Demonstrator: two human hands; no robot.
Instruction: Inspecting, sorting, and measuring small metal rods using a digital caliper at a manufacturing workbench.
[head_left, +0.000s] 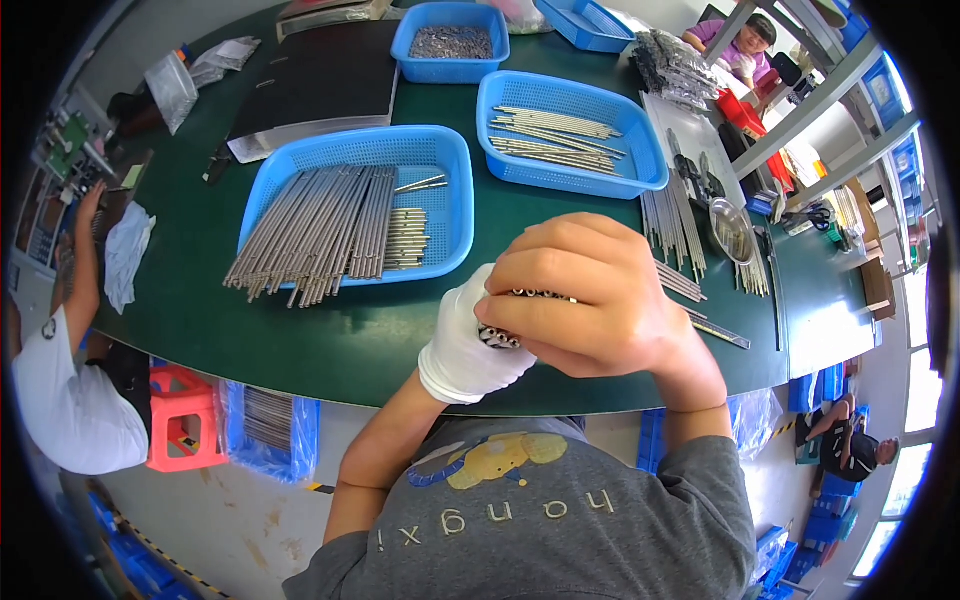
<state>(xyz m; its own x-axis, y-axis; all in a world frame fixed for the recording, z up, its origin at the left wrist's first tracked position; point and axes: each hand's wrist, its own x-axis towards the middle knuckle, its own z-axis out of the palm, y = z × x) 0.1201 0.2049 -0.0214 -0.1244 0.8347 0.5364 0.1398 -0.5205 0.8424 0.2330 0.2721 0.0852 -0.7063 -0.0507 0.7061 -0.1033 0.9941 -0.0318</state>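
Note:
Close to my body, just in from the table's near edge, my left hand (465,350) in a white glove is closed round a bundle of thin metal tubes (498,338), whose open ends face up. Over the top of that bundle, my bare right hand (590,290) curls its fingers, with a row of tube ends showing between them. Most of the tubes' length is hidden by the hands. Left of the hands, a blue basket (457,200) holds a large pile of grey metal tubes (320,220) and some shorter ones.
A second blue basket (650,165) holds pale tubes (555,140); a blue bin (450,70) of small metal parts stands behind. A black binder (320,85) lies far left. Loose rods (675,235) and a metal strainer (732,232) lie right. Co-workers sit around; one's arm (85,250) is left.

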